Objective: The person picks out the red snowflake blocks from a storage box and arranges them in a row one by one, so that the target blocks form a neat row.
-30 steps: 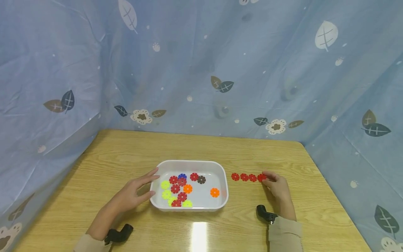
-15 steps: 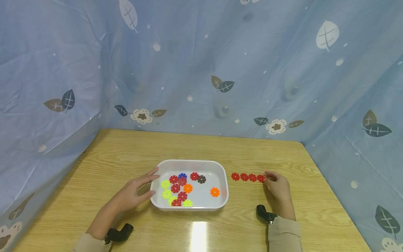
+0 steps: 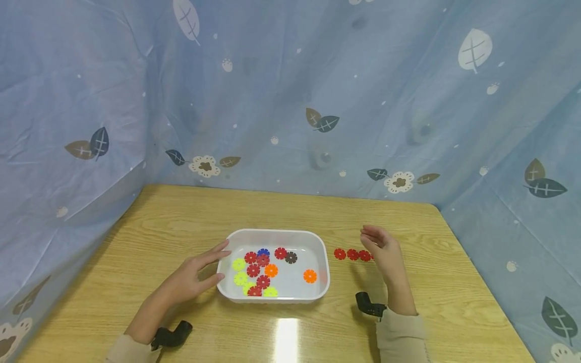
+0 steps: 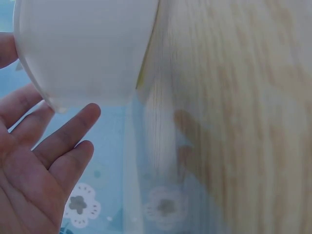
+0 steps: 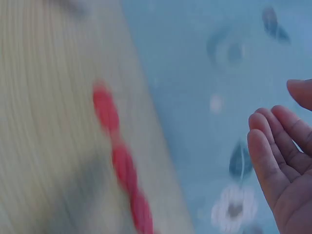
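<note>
A white plastic tray (image 3: 317, 272) holds several notched snowflake discs, among them a red disc (image 3: 253, 270), a lime-yellow disc (image 3: 240, 278) and an orange disc (image 3: 310, 276). My left hand (image 3: 199, 272) touches the tray's left rim with extended fingers; in the left wrist view the fingers (image 4: 73, 131) lie along the tray's outer wall (image 4: 87, 53). To the tray's right lies a row of red snowflake discs (image 3: 352, 254) on the table. Over the right end of that row is my right hand (image 3: 383, 247), fingers loosely bent and holding nothing, partly hiding the last disc.
The wooden table (image 3: 272, 206) ends at a blue leaf-print cloth (image 3: 272, 101) behind and at both sides. Black wrist devices sit on both arms: a left wrist device (image 3: 171, 336) and a right wrist device (image 3: 369, 305). A light reflection shines in front of the tray.
My right hand has let go of the last red disc in the row, then lifted and moved left. The left hand and tray have stayed in place.
</note>
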`<state>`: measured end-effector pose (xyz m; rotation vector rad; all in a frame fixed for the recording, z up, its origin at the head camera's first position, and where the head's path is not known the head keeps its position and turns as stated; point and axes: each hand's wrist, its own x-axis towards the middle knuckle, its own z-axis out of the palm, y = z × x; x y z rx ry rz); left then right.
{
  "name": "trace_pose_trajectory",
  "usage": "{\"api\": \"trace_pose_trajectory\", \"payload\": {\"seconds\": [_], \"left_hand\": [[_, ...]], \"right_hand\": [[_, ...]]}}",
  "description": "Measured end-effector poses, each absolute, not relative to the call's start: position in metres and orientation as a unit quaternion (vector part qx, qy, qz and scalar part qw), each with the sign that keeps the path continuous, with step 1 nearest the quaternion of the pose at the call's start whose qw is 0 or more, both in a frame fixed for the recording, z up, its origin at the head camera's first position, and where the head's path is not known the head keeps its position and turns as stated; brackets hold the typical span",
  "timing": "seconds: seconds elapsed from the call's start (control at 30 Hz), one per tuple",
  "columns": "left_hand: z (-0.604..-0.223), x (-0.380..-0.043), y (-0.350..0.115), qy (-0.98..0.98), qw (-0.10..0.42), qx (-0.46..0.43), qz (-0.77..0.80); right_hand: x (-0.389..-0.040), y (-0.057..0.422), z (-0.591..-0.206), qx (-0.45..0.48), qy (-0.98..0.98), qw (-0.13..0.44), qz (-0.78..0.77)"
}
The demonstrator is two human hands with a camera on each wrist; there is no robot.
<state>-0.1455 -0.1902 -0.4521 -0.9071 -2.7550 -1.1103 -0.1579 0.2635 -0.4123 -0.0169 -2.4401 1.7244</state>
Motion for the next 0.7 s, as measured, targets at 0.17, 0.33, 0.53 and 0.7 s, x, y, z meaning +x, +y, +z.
{"api": "trace_pose_trajectory", "payload": {"seconds": [0.17, 0.33, 0.53, 0.7], "left_hand": [[-0.451, -0.146, -0.190, -0.886, 0.019, -0.294, -0.357], [-0.451, -0.147, -0.190, -0.885, 0.020, -0.296, -0.358], [-0.453, -0.148, -0.188, -0.882, 0.019, -0.306, -0.359], [-0.452, -0.146, -0.189, -0.886, 0.025, -0.301, -0.353]], "right_hand": [[-0.159, 0.224, -0.406, 0.054, -0.786, 0.057, 0.613], [-0.158, 0.189, -0.402, 0.072, -0.771, 0.030, 0.632], [-0.162, 0.159, -0.411, 0.068, -0.753, -0.017, 0.655], [-0.170, 0.136, -0.420, 0.065, -0.763, -0.061, 0.640]]}}
